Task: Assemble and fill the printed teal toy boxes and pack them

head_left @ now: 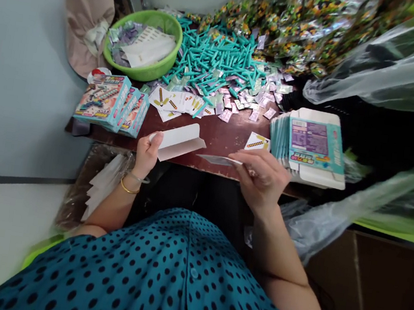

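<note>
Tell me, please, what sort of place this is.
Probably a small hand-packing workplace: the dark-red table holds a heap of teal plastic sticks, many small pink packets and a stack of flattened teal-and-purple cardboard boxes.

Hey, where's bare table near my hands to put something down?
The largest bare patch of tabletop has pink packets behind it, picture cards behind-left, a small card at right and your left hand's white carton front-left. A smaller patch separates the printed boxes from that carton. Further back, teal sticks and packets crowd the table.
</note>
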### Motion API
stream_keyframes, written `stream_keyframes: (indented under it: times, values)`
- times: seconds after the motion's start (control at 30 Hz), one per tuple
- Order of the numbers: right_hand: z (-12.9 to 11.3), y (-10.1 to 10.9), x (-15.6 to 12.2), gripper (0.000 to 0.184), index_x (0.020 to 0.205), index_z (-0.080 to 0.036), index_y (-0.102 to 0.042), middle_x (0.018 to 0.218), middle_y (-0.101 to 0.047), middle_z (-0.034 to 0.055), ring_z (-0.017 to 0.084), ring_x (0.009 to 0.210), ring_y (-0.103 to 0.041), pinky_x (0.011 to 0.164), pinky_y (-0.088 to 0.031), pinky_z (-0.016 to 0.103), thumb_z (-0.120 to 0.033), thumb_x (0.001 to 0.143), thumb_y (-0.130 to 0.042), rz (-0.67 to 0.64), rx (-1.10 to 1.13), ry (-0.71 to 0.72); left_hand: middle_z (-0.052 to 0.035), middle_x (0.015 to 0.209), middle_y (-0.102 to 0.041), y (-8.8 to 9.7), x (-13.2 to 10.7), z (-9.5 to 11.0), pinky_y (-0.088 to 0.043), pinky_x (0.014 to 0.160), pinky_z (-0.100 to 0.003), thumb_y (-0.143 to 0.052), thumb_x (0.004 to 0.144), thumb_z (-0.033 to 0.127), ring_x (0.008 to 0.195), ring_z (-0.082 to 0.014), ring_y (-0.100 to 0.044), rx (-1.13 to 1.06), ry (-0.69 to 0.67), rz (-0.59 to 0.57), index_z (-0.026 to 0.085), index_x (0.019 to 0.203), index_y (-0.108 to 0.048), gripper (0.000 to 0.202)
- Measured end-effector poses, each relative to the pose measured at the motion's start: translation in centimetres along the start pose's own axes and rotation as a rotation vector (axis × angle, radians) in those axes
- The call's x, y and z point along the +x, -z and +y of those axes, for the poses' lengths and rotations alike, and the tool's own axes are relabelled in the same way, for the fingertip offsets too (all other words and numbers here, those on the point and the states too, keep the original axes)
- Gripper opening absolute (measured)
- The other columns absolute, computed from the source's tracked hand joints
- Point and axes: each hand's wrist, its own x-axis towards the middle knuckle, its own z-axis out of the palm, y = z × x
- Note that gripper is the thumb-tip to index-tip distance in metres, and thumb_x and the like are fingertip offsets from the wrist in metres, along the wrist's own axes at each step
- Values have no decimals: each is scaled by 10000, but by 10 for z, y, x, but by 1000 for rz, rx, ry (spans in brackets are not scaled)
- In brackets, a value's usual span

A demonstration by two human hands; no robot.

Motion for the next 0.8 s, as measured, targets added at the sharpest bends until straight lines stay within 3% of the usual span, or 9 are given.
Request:
stream_keyframes:
  times: [0.13,0.3,0.43,0.53,0.7,0.8]
  values:
    - [-9,-3,8,85,855,-244,-691,810,-727,9,169,733,-677,680,-534,305,-264,908,-754,35,-15,68,-14,623,-563,3,0,-1,-398,538,-253,-587,915,662,596,-135,-511,-19,13,16,173,668,-615,548]
    - [25,-8,-3,96,865,-247,-660,828,-713,17,193,777,-677,702,-540,338,-296,923,-718,159,-96,41,-6,599,-536,3,-1,-2,-365,506,-249,-593,907,669,564,-122,-472,-19,14,15,175,645,-596,560]
    - [48,-12,-22,71,891,-283,-678,874,-735,7,211,881,-700,803,-541,386,-223,927,-666,146,-186,141,-2,592,-519,1,-1,-4,-352,494,-248,-594,908,663,552,-120,-460,-26,22,15,180,643,-580,550]
    - [55,-11,-33,117,880,-300,-703,872,-739,0,210,888,-700,821,-537,401,-216,930,-640,119,-230,125,3,578,-501,0,-1,-4,-343,481,-246,-593,902,672,535,-115,-442,-24,11,25,185,629,-564,559]
    - [39,-1,-33,180,946,-322,-743,900,-743,1,202,898,-697,830,-534,400,-215,963,-599,77,-171,105,-6,584,-528,-1,-2,-2,-363,483,-248,-587,900,686,543,-121,-468,-6,8,27,183,630,-576,571]
    - [16,-16,-21,176,1018,-338,-745,971,-751,4,203,959,-689,868,-520,400,-218,975,-623,0,-45,195,-11,589,-538,-3,-3,1,-391,503,-253,-567,907,698,559,-130,-491,18,-5,11,182,630,-578,586]
